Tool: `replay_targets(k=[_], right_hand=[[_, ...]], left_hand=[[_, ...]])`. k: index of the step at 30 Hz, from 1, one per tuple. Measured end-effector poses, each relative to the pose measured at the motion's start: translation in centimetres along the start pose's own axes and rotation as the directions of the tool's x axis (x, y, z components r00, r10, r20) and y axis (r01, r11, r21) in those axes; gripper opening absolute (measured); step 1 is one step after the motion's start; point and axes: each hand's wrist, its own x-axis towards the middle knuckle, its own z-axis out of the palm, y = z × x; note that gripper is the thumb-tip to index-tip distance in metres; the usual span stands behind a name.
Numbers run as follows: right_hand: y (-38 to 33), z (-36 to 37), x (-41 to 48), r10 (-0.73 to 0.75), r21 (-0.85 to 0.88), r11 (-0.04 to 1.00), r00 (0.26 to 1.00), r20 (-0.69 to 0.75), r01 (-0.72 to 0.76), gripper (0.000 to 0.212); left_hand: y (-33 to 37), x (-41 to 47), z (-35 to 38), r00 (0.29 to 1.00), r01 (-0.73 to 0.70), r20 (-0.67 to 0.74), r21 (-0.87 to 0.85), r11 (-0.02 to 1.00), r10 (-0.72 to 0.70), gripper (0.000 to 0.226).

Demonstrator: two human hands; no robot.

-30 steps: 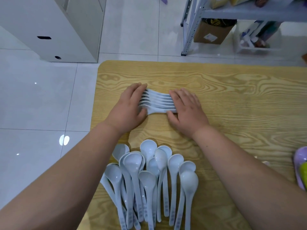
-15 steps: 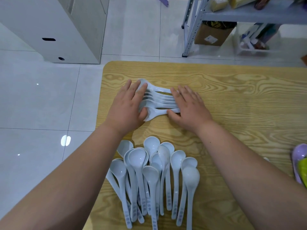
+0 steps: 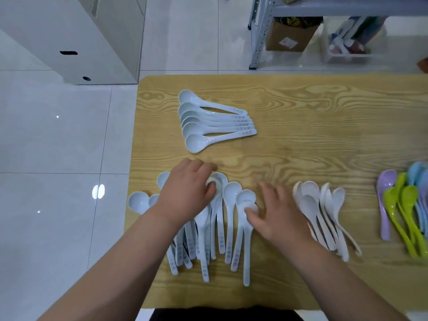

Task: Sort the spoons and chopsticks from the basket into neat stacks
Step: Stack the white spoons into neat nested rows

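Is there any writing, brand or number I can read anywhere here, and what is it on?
Nothing reads clearly.
Neat row of pale blue spoons: grey marks printed on the handles, blurred.
Loose pale blue spoons: same marks, blurred.
Cardboard box: white label and dark print, too small.

On table (image 3: 301,147), far left: fanned row of spoons (image 3: 215,121), handles pointing right. Along near edge, left to right: spoon heap (image 3: 228,228) under left hand (image 3: 185,193), right hand (image 3: 275,216) touching it, second spoon group (image 3: 324,214), third spoon group (image 3: 405,212) at right edge. Behind table on floor: cabinet (image 3: 92,38) left, shelf rack (image 3: 260,31) right, box (image 3: 289,35) beneath.
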Motion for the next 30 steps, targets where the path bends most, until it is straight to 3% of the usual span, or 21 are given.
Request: replay_targets(k=[2,4,8,12,19,22,26,30], right_hand=[[0.2,0.8,-2.0,0.102,-0.068,0.993,0.98,0.169,-0.092,0.088],[-0.4,1.6,-3.1,0.137,-0.005,0.99,0.957,0.256,-0.141,0.098],[-2.0,2.8,-3.1,0.157,0.005,0.987,0.957,0.244,-0.163,0.106],[-2.5,2.2,-2.9,0.159,-0.063,0.987,0.94,0.302,-0.147,0.095],[0.1,1.3,-4.8,0.104,0.078,0.988,0.952,0.287,-0.132,0.063],[1.2,0.8,-5.2,0.093,0.235,0.959,0.958,0.272,-0.16,0.054],[1.4,-0.9,-6.5,0.073,0.523,0.834,0.975,0.208,-0.174,0.041],[0.1,-3.4,-8.4,-0.042,0.718,0.691,0.987,0.154,-0.082,0.047]], left_hand=[[1.3,0.1,0.8,0.994,0.039,0.102,0.06,0.997,-0.045,0.042],[2.5,0.4,1.1,0.976,0.11,0.174,0.127,0.986,-0.132,0.044],[4.2,1.1,1.5,0.931,0.243,0.246,0.136,0.96,-0.271,0.051],[4.7,1.4,1.5,0.91,0.32,0.257,0.065,0.945,-0.326,0.054],[6.4,0.0,0.2,0.886,0.457,0.216,-0.254,0.853,-0.41,0.055],[7.1,-0.9,-1.2,0.837,0.545,0.219,-0.417,0.728,-0.501,0.047],[7.5,-2.9,-3.1,0.76,0.617,0.336,-0.643,0.454,-0.556,0.039],[8.7,-4.6,-4.9,0.738,0.517,0.394,-0.852,0.084,-0.548,0.026]])
